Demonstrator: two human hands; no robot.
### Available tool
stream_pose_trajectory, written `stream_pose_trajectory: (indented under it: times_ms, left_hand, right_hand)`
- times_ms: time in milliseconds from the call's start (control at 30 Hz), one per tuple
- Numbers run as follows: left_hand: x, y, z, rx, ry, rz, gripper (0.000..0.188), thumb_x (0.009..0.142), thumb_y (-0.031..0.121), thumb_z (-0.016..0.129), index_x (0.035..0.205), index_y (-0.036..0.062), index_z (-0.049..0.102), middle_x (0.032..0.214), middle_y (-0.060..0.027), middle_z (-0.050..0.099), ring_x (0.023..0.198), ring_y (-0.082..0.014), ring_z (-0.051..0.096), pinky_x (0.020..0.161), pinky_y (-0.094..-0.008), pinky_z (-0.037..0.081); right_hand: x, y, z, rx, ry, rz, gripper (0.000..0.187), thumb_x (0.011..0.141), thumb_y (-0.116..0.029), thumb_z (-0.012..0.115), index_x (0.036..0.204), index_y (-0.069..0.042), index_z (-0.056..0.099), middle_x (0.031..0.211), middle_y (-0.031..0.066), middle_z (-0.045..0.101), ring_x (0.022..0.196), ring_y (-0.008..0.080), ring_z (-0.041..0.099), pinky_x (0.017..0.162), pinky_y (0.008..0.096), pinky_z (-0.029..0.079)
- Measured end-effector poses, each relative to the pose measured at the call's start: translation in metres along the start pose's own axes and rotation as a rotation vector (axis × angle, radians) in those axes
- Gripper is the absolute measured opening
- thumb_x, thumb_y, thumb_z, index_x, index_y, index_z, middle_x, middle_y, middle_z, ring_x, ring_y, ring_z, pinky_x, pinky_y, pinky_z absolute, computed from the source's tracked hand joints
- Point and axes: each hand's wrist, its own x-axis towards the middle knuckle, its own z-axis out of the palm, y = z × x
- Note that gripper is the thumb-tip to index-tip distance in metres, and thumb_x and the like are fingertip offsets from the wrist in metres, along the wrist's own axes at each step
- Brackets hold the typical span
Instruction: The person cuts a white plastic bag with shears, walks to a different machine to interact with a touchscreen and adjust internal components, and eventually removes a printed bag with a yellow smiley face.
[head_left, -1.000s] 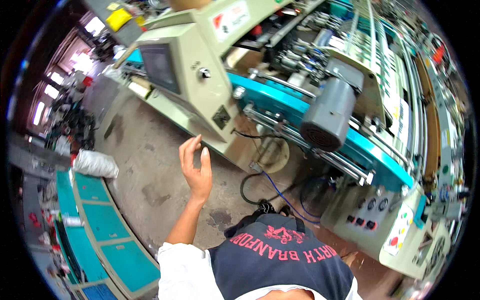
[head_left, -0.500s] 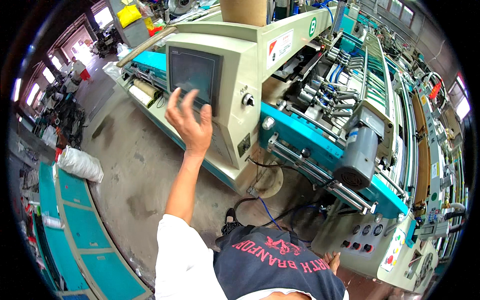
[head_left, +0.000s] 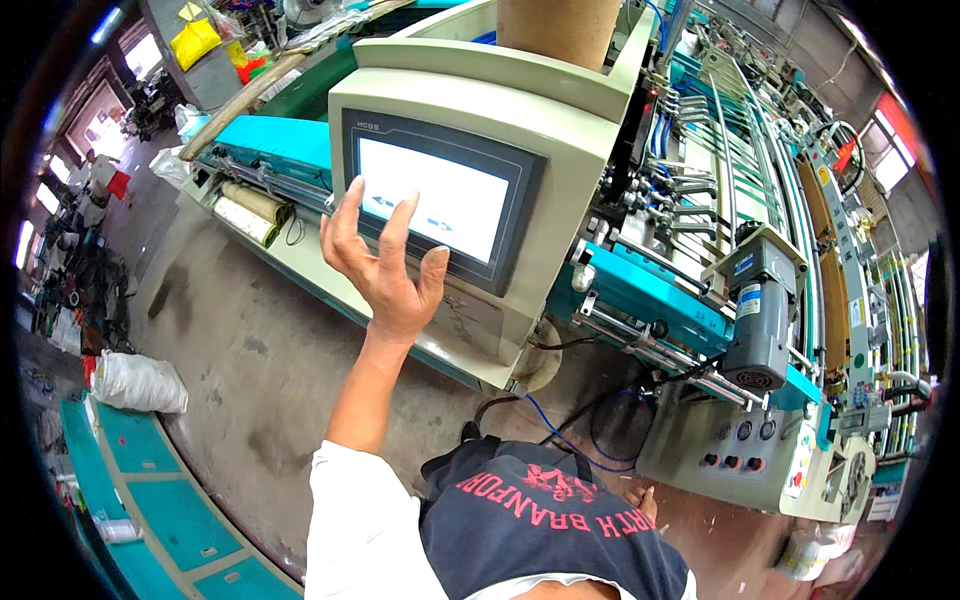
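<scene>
My left hand [head_left: 385,272] is raised in front of a control panel's touchscreen [head_left: 432,200], palm toward it, fingers spread and holding nothing. The fingertips overlap the lower left of the screen; whether they touch it I cannot tell. The screen glows white with small arrow marks near its bottom, inside a dark grey frame. It sits in a beige machine housing [head_left: 580,130]. Low beside my dark printed top hangs my right hand [head_left: 643,502], mostly hidden by my body. Its visible fingers look loosely stretched, with nothing seen in them.
Right of the panel extends a long machine with a teal beam [head_left: 660,297], metal rods and a grey motor [head_left: 757,335]. A beige control box [head_left: 740,450] with knobs stands low right. Blue hose [head_left: 555,440] lies on the floor. Teal cabinets [head_left: 185,520] and a white sack [head_left: 138,382] are left.
The view has turned toward the panel, which shows larger and more face-on. Its screen, dark before, now appears bright white. My left hand stays raised before it, fingers still spread.
</scene>
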Motion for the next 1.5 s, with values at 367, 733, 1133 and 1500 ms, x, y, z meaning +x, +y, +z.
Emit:
stream_pose_trajectory:
  times_ms: [367, 733, 1133, 1500]
  left_hand:
    - [0.007, 0.009, 0.011, -0.036, -0.032, 0.086, 0.039, 0.097, 0.038, 0.045, 0.114, 0.0114, 0.067, 0.129, -0.0153, 0.050, 0.117, -0.0319, 0.044, 0.100, -0.0454, 0.028]
    - [0.007, 0.085, -0.026, 0.165, -0.058, 0.260, 0.051, 0.101, 0.036, 0.030, 0.131, -0.0022, 0.046, 0.134, -0.0209, 0.043, 0.122, -0.0353, 0.041, 0.101, -0.0471, 0.032]
    - [-0.111, 0.211, -0.050, -0.350, -0.813, 0.236, 0.042, 0.091, 0.030, 0.052, 0.118, -0.0018, 0.053, 0.101, -0.0149, 0.059, 0.088, -0.0305, 0.056, 0.088, -0.0483, 0.043]
    - [-0.161, 0.230, -0.056, -0.408, -0.830, -0.052, 0.040, 0.084, 0.020, 0.062, 0.117, -0.0010, 0.055, 0.100, -0.0153, 0.059, 0.088, -0.0312, 0.056, 0.086, -0.0454, 0.045]
  right_hand:
    - [0.023, 0.060, -0.028, 0.074, 0.204, 0.082, 0.063, 0.094, -0.054, 0.040, 0.124, 0.001, 0.047, 0.099, 0.0191, 0.062, 0.080, 0.0284, 0.065, 0.062, 0.0392, 0.054]
    - [0.051, 0.000, -0.024, -0.085, 0.281, 0.167, 0.060, 0.094, -0.048, 0.041, 0.121, 0.004, 0.052, 0.106, 0.0212, 0.062, 0.087, 0.0279, 0.064, 0.072, 0.0399, 0.054]
    - [0.145, 0.073, -0.102, -0.393, 0.251, -0.005, 0.063, 0.093, -0.049, 0.037, 0.096, 0.007, 0.065, 0.099, 0.0278, 0.063, 0.100, 0.0387, 0.059, 0.090, 0.0426, 0.042]
    - [0.147, 0.017, -0.137, -0.272, 0.196, 0.141, 0.053, 0.095, -0.042, 0.042, 0.111, 0.005, 0.060, 0.105, 0.0178, 0.064, 0.099, 0.0281, 0.061, 0.073, 0.0379, 0.052]
